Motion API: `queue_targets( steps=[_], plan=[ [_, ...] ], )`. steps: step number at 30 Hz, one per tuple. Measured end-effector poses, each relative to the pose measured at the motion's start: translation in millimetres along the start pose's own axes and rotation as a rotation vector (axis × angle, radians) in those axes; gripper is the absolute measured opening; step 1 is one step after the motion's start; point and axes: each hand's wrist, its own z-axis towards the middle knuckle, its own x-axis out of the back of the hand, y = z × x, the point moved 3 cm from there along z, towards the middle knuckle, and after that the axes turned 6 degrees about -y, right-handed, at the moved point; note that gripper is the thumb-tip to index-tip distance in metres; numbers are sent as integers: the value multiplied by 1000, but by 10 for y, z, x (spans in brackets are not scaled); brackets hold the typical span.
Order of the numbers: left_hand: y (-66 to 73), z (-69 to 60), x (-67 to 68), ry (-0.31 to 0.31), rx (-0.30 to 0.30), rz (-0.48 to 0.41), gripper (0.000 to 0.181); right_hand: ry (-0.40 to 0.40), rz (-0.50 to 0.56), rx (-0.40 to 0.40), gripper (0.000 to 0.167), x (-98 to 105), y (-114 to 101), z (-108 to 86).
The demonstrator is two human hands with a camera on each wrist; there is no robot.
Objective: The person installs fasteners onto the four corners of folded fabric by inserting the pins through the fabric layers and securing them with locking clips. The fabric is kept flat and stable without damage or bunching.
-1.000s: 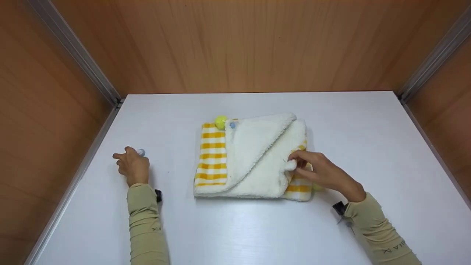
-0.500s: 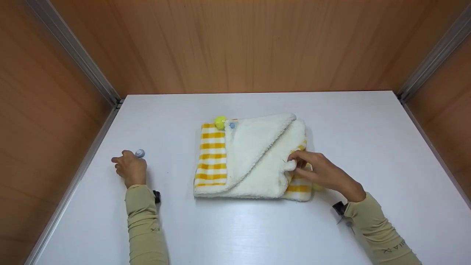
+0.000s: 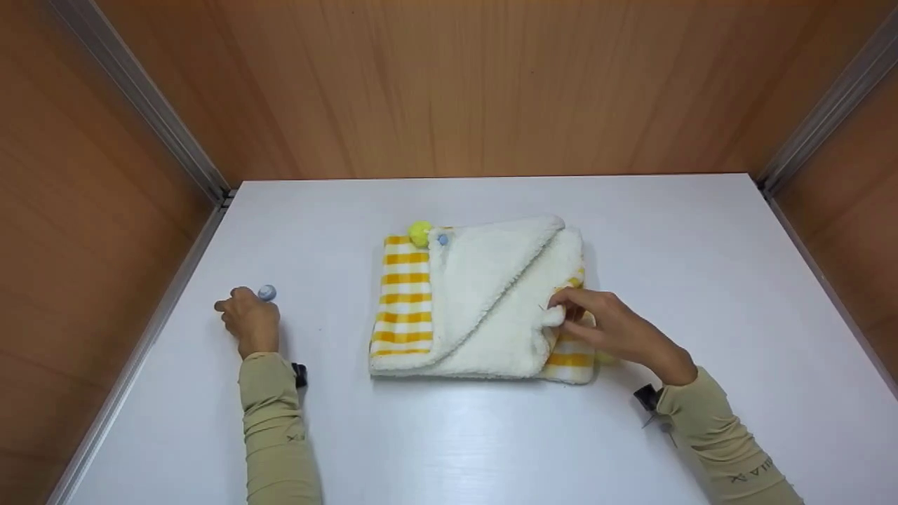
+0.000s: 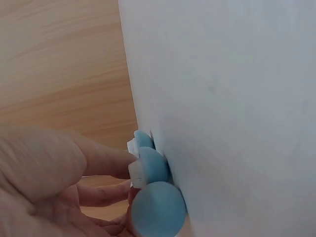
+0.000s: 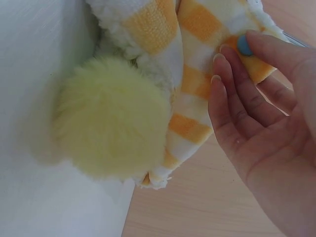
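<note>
A folded blanket (image 3: pixel 508 301), white fleece on one side and yellow-and-white check on the other, lies mid-table. My right hand (image 3: pixel 610 326) pinches its lifted right edge. In the right wrist view, the thumb of my right hand (image 5: pixel 276 118) presses a small blue dome (image 5: pixel 244 45) against the checked cloth. Another blue dome (image 3: pixel 443 239) sits on the blanket's upper left corner. At the table's left, my left hand (image 3: pixel 251 321) curls its fingers about small round-headed blue-and-white clips (image 4: pixel 154 165). Its thumb touches a white base; the other fingertips are partly hidden.
Yellow pompoms hang at the blanket's corners, one pompom (image 3: pixel 420 233) at the upper left and a fluffy pompom (image 5: pixel 113 118) near my right hand. Wooden panels (image 3: pixel 449 91) stand behind and beside the white table (image 3: pixel 449 449).
My left hand has shifted slightly left and down, so a blue clip beside it shows more fully. My right hand and the blanket stay where they were.
</note>
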Motion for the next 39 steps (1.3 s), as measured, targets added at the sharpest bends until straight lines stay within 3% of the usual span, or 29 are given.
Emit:
queue_targets(
  steps=[9,18,25,32,39],
  plan=[
    [48,-28,27,52,-33,-30,33,0,0,-1,29,0,4,-8],
    [219,-81,44,36,-81,-108,25,-3,5,2,29,-7,7,-10],
    [402,-191,77,102,-195,-147,22,-4,16,-10,29,-8,0,-10],
    [660,-281,76,68,-248,-148,25,0,22,-12,29,-6,-6,-11],
    [865,-424,6,82,-325,-177,22,9,23,15,30,2,-21,-3]
  ],
)
